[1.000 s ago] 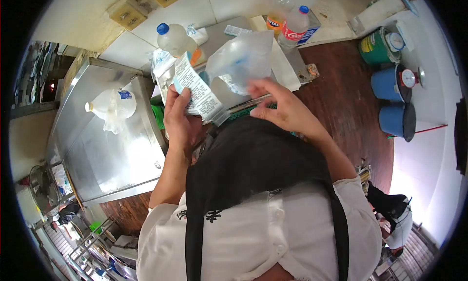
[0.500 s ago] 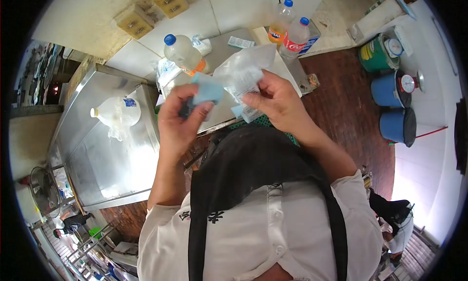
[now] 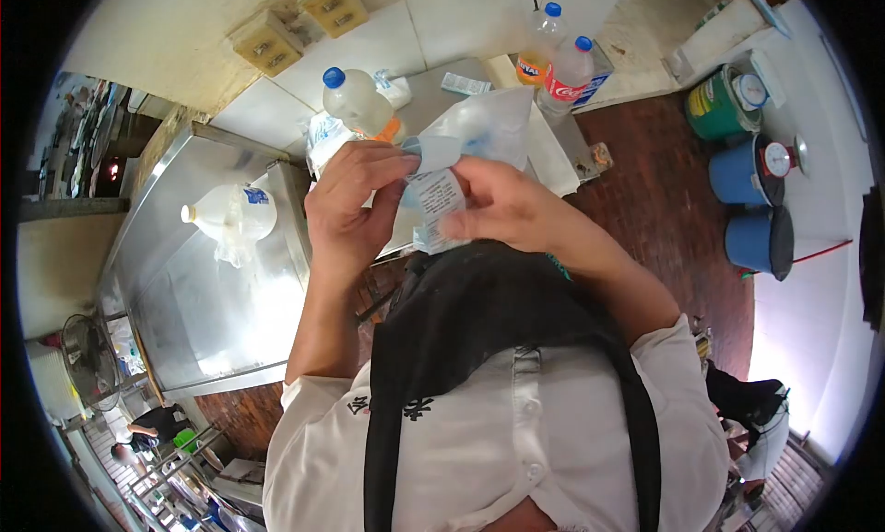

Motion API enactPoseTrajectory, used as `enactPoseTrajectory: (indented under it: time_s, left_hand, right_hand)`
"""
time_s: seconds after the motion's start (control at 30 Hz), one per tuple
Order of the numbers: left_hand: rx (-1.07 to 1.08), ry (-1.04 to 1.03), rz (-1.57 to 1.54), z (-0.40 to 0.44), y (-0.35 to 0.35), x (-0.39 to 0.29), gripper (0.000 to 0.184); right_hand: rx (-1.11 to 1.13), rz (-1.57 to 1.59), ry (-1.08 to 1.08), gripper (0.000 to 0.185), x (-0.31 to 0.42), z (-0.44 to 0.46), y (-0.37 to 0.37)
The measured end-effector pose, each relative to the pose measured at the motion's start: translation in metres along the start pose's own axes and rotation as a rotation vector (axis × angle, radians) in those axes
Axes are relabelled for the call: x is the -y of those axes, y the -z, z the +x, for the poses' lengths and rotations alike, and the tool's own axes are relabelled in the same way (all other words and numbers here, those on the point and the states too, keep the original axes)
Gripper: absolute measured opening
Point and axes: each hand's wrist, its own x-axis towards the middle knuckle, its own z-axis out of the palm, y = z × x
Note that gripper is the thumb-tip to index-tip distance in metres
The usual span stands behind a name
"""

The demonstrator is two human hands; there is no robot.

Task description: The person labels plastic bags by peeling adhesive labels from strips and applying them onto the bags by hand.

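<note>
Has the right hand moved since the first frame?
Yes. Judged against the Coca-Cola bottle, the right hand has shifted left, closer to the left hand, and its fingers now hold the printed packet.

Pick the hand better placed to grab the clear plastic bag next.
Right, I'd say: the right hand is nearer the plastic bag, and the left hand could keep the printed packet.

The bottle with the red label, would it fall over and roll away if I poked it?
The bottle might tip if poked up high, because it looks tall with a narrow neck. Once on its side, its round body would probably roll. It looks like smooth plastic, so it could be a bit slippery.
</note>
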Motion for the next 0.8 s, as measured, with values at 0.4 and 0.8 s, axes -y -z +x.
enactPoseTrajectory:
  time_s: [0.4, 0.8]
  left_hand:
    - [-0.025, 0.831, -0.772, -0.044, -0.011, 0.013, 0.038]
    - [-0.211, 0.859, -0.916, 0.003, -0.015, 0.012, 0.036]
  right_hand:
    - [-0.198, -0.214, 0.046, 0.044, -0.007, 0.001, 0.014]
    - [-0.057, -0.681, -0.012, 0.052, -0.021, 0.003, 0.017]
